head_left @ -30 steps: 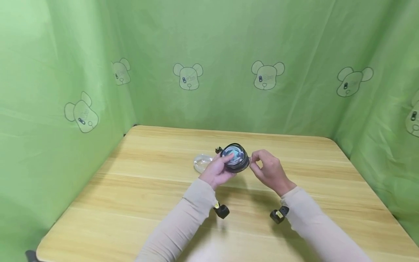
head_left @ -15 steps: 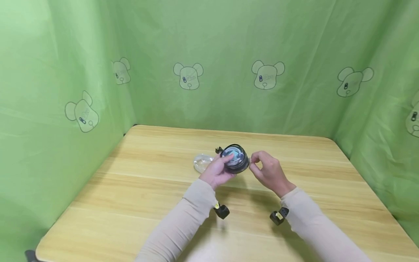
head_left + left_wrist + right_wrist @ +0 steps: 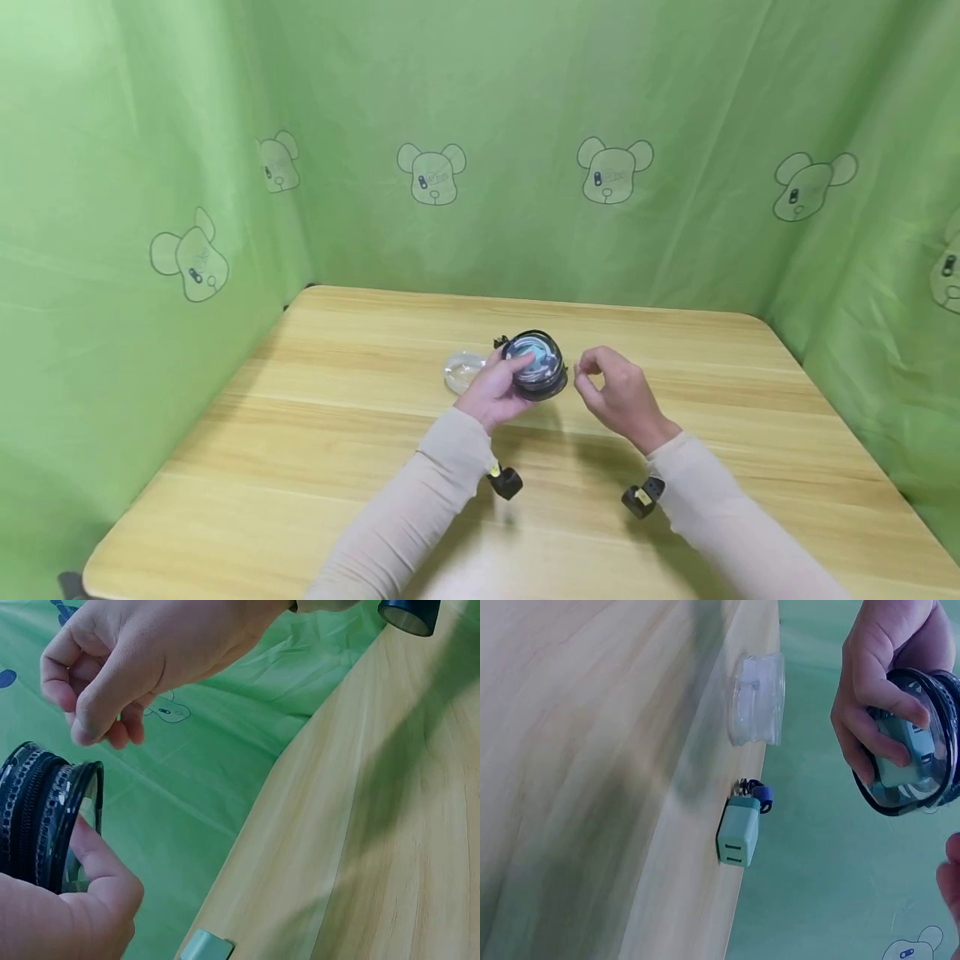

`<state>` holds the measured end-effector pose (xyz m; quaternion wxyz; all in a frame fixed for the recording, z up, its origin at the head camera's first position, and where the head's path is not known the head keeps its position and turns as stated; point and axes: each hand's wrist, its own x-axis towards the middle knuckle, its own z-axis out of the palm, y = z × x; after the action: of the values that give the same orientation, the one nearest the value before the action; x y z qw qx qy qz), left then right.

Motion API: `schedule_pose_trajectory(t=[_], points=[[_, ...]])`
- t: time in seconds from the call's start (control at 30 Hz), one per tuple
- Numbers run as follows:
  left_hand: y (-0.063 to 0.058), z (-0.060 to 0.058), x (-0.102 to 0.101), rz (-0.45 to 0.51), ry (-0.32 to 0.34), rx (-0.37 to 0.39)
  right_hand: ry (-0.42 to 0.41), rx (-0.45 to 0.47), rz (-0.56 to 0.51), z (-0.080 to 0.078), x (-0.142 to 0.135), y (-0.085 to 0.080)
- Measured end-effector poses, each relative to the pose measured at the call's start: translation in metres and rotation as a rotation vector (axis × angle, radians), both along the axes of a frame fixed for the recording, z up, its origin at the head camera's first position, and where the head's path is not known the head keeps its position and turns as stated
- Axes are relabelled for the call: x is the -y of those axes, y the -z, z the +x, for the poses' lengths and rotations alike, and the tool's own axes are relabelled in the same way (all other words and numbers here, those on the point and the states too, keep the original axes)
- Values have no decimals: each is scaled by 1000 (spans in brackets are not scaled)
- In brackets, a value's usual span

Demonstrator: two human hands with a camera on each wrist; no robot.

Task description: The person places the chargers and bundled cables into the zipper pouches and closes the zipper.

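Observation:
My left hand (image 3: 495, 396) grips a round clear case (image 3: 542, 379) with black trim and a zipper round its side. The thumb lies on its transparent face. Inside are a coiled pale cable and a teal charger block, seen best in the right wrist view. My right hand (image 3: 618, 396) hovers just right of the case, fingers loosely curled and apart from it. The left wrist view shows nothing between the fingers of the right hand (image 3: 142, 667) above the zipper edge of the case (image 3: 37, 817).
A clear round case (image 3: 757, 699) lies on the wooden table (image 3: 337, 400), left of my left hand. Near it are a teal charger (image 3: 737, 836) with two ports and a small bundled black cord (image 3: 501, 342). Green curtains (image 3: 517, 250) stand round the back and sides.
My right hand has come away from the edge of the case, which it was pinching earlier. The case has shifted slightly left in my left hand.

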<state>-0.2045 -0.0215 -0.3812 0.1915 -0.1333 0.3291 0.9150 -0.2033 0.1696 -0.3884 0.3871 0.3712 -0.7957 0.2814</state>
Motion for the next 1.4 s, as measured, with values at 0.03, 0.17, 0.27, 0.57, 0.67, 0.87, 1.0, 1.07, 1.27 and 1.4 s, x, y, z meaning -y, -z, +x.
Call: schedule_pose_trajectory(t=[0.03, 0.17, 0.27, 0.57, 0.67, 0.87, 1.0, 1.07, 1.27, 1.4], points=[[0, 0, 0, -9, -1, -4, 18, 7, 0, 0, -1, 0], [1, 0, 2, -47, 4, -12, 133, 113, 48, 2, -5, 1], [2, -1, 2, -73, 8, -16, 232, 232, 135, 4, -9, -1], [0, -2, 3, -94, 15, -12, 377, 380, 322, 7, -18, -2], [0, -2, 4, -103, 14, -19, 404, 414, 357, 7, -22, -2], [3, -3, 6, -114, 21, -23, 445, 467, 391, 8, -30, 1], [5, -4, 8, -105, 1, 5, 454, 490, 391, 8, -34, 3], [6, -4, 10, -98, -7, 14, 458, 494, 390, 8, -37, 4], [6, -6, 16, -80, -18, 22, 459, 524, 378, 8, -44, 8], [7, -7, 21, -81, -33, 24, 457, 514, 361, 8, -49, 12]])
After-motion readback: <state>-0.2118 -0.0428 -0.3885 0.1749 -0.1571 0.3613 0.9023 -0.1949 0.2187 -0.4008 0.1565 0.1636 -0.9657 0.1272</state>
